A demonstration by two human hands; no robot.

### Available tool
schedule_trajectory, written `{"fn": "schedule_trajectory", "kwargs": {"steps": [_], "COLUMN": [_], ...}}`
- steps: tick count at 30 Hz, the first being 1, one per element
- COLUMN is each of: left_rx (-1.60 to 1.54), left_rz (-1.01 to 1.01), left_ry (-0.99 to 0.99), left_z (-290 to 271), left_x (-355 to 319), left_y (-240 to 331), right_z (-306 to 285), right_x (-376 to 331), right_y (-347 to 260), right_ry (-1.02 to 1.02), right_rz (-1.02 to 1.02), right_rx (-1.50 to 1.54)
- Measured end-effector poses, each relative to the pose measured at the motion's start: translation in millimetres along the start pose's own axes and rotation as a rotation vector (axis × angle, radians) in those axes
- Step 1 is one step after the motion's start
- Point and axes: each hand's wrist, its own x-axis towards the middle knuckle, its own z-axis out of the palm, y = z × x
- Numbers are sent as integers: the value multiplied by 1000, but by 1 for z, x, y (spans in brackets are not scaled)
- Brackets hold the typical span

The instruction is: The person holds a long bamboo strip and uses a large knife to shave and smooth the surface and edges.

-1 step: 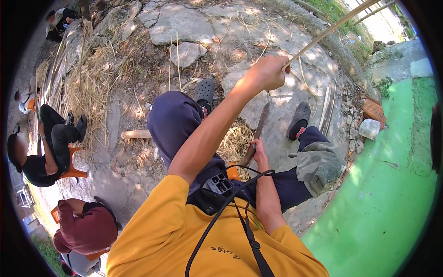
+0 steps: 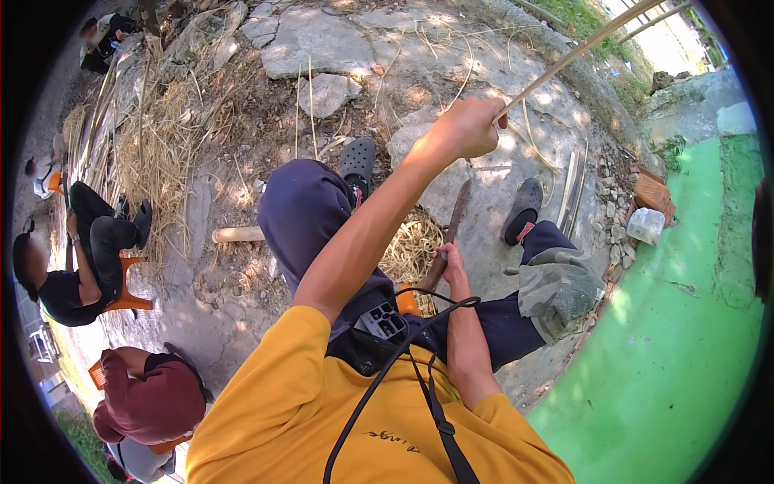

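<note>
My left arm reaches across to the upper right, and my left hand (image 2: 472, 129) is closed around a long, thin bamboo strip (image 2: 574, 58). The strip slants up and away past the top edge of the view. Lower down, between my knees, my right hand (image 2: 452, 262) grips a machete (image 2: 459, 211), its dark blade tip pointing away from me. Under and beside the machete lies a heap of curled pale shavings (image 2: 409, 248). The far end of the strip is out of view.
A bamboo piece (image 2: 238, 235) lies left of my knee. Dry strips and fibres (image 2: 161, 161) pile up at the left, near a seated person (image 2: 76, 282) and another in maroon (image 2: 153, 395). A green wall (image 2: 645, 347), a white block (image 2: 646, 226) and brick (image 2: 651, 194) stand at right.
</note>
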Motion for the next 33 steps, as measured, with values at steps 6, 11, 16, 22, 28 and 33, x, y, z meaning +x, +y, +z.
{"fn": "schedule_trajectory", "kwargs": {"steps": [6, 11, 16, 22, 28, 33], "left_rx": [4, 10, 29, -23, -88, -160], "left_rz": [-21, 10, -11, -3, -50, -95], "left_ry": [-12, -20, -20, -44, -64, -55], "left_z": [-3, -2, -4, -5, -10, -14], "left_x": [-2, 1, -1, 1, 2, 4], "left_y": [-1, 2, -3, -1, -12, -10], "right_z": [-3, -13, -2, -6, 0, 13], "right_x": [-1, 13, 3, 3, 4, -14], "right_y": [0, 6, 5, 8, 12, 0], "right_ry": [-41, 16, 5, 5, -41, 25], "right_rz": [28, 23, -80, -47, 29, 29], "right_rx": [19, -25, -177, -203, -18, -125]}}
